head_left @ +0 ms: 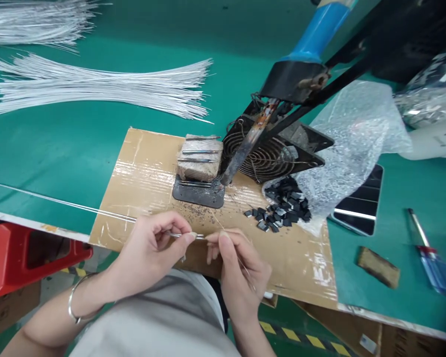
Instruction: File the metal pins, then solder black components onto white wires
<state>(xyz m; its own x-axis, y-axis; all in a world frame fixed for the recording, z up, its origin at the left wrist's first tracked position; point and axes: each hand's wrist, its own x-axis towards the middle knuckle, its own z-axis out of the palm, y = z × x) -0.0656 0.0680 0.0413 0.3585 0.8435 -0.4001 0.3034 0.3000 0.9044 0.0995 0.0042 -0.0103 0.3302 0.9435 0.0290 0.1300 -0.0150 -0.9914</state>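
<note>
My left hand (158, 248) is closed in a pinch around two thin white wires (78, 206), which run in from the left edge. A short shiny metal piece (198, 237) shows between the fingertips of both hands. Closed too, my right hand (241, 267) meets its end with thumb and forefinger. A fine tan strand (218, 218) passes through the right fingers, rising toward the block and looping over the palm. Just beyond the hands, a worn pale block (200, 171) carries several slim metal rods (198, 152). It rests on a dark metal plate (196, 196).
A soldering iron (250, 141) with a blue handle slants down beside the block, before a black fan (267, 153). Black chips (278, 213) spill from a plastic bag (349, 144). White wire bundles (107, 89), a phone (360, 198) and a screwdriver (434, 263) lie around the cardboard (297, 263).
</note>
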